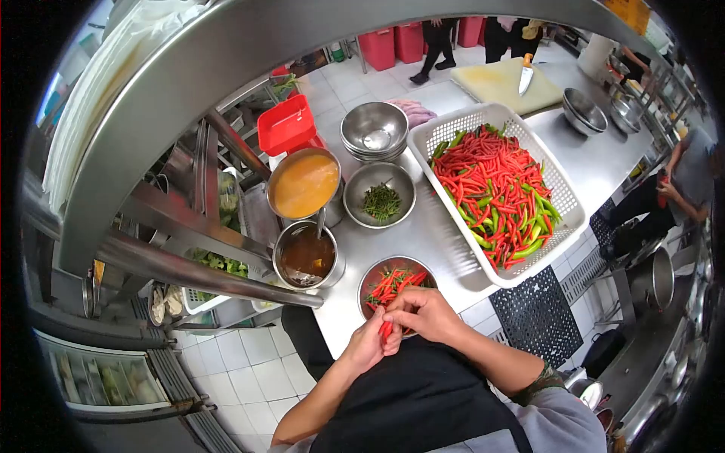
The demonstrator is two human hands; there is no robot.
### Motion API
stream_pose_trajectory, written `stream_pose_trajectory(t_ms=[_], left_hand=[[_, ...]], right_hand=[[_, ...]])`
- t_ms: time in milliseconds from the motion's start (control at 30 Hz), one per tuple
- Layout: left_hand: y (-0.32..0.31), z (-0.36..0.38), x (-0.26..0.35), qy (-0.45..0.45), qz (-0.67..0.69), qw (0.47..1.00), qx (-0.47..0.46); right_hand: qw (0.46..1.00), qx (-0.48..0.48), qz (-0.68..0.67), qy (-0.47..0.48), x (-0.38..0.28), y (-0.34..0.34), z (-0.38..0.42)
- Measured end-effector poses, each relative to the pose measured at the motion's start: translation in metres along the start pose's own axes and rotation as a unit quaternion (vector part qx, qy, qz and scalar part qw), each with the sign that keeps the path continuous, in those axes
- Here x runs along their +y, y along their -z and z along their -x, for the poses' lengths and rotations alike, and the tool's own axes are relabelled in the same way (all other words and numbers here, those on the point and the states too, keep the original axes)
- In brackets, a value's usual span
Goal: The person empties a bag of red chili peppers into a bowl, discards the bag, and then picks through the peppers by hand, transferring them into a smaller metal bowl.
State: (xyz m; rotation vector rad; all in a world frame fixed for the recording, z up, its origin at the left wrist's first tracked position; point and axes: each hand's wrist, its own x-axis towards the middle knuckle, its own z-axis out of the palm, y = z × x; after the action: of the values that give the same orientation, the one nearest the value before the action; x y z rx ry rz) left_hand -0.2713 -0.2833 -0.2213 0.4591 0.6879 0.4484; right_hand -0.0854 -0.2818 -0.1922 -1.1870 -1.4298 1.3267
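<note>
My left hand [368,346] is closed around a red chili pepper [386,331], just over the near rim of a steel bowl [364,281]. Pinched fingers of my right hand [430,315] meet the left at the chili's upper end; what they grip is hidden. Red chilies [396,282] lie inside that bowl. Behind it, another steel bowl [353,184] holds a small heap of green stems [381,202]. To the right stands a white perforated basket [568,198] piled with red and green chilies [495,192].
Left of the bowls are a pot of orange liquid [304,185] and a pot of brown liquid [304,255] with a ladle. A metal shelf rail [204,268] juts in at left. Stacked bowls [374,128], a cutting board [491,84] and a knife [526,75] sit farther back. A person [683,181] stands at right.
</note>
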Motion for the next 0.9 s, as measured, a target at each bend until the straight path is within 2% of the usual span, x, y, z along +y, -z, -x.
stream_pose_trajectory(t_ms=[100, 133, 167, 233, 333, 433, 467, 567, 667, 800, 900], left_hand=[[-0.014, 0.005, 0.009, 0.013, 0.029, 1.0, 0.0], [-0.018, 0.006, 0.011, 0.014, 0.042, 0.999, 0.004], [-0.017, 0.007, 0.011, 0.018, 0.059, 0.998, 0.009], [-0.014, 0.006, 0.01, 0.025, 0.095, 0.995, 0.019], [-0.016, 0.005, 0.011, 0.011, 0.084, 0.995, 0.05], [-0.019, 0.005, 0.009, 0.009, 0.067, 0.997, 0.02], [-0.016, 0.007, 0.008, 0.002, 0.064, 0.998, -0.011], [-0.016, 0.018, 0.01, -0.012, 0.049, 0.998, 0.038], [-0.006, 0.025, 0.006, -0.017, 0.039, 0.999, 0.02], [0.0, 0.031, 0.003, -0.045, 0.049, 0.998, -0.014], [-0.007, 0.035, 0.006, -0.041, 0.014, 0.999, 0.022]], right_hand=[[0.99, 0.026, -0.118, -0.067, 0.017, -0.007, -0.004], [0.993, 0.036, -0.085, -0.072, 0.019, -0.008, -0.003], [0.997, 0.068, 0.002, 0.024, 0.014, -0.01, -0.003], [0.953, 0.128, 0.174, 0.212, 0.004, -0.013, -0.004], [0.915, 0.136, 0.249, 0.287, 0.007, -0.014, -0.007], [0.886, 0.183, 0.288, 0.315, 0.013, -0.011, -0.012], [0.9, 0.175, 0.286, 0.28, 0.014, -0.005, -0.015], [0.934, 0.104, 0.319, 0.125, 0.018, 0.021, -0.021], [0.91, 0.124, 0.377, 0.117, 0.022, 0.035, -0.024], [0.928, 0.015, 0.368, 0.053, 0.022, 0.025, -0.038], [0.892, -0.08, 0.441, 0.064, 0.024, 0.013, -0.05]])
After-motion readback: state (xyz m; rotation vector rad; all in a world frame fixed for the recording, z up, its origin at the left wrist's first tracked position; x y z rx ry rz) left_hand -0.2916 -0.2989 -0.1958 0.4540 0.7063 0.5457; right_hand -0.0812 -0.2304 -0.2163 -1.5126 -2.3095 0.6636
